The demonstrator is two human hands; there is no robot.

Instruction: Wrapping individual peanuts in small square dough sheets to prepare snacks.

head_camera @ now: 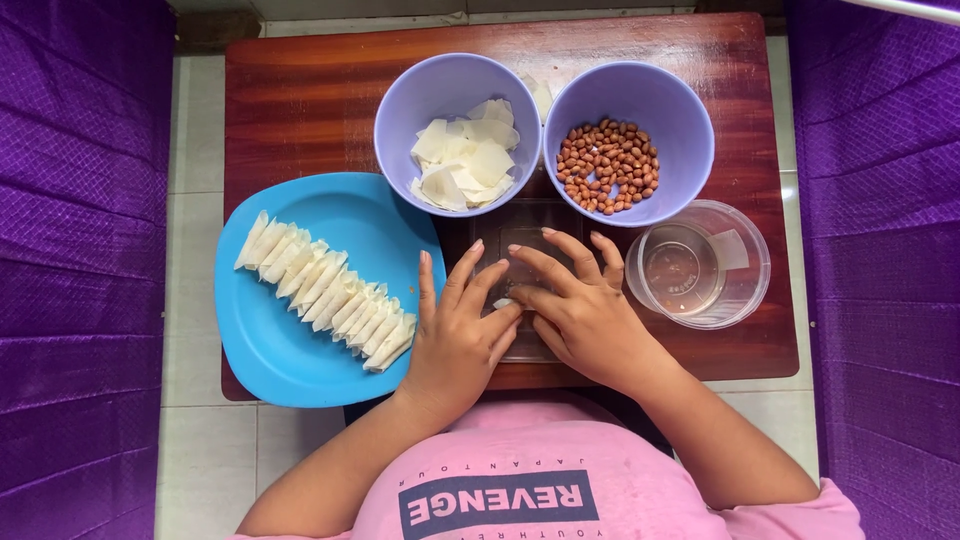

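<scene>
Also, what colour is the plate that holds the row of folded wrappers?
The plate is bright blue, seen clearly in the head view.

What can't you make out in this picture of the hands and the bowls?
Head view:
- The small white piece between the left hand and right hand: mostly covered by fingers, so its shape and each grip are unclear.
- The clear tray under the hands: largely hidden by them.
- The clear cup: contents too faint to tell.
- The table: near edge hidden by the person's body.
</scene>
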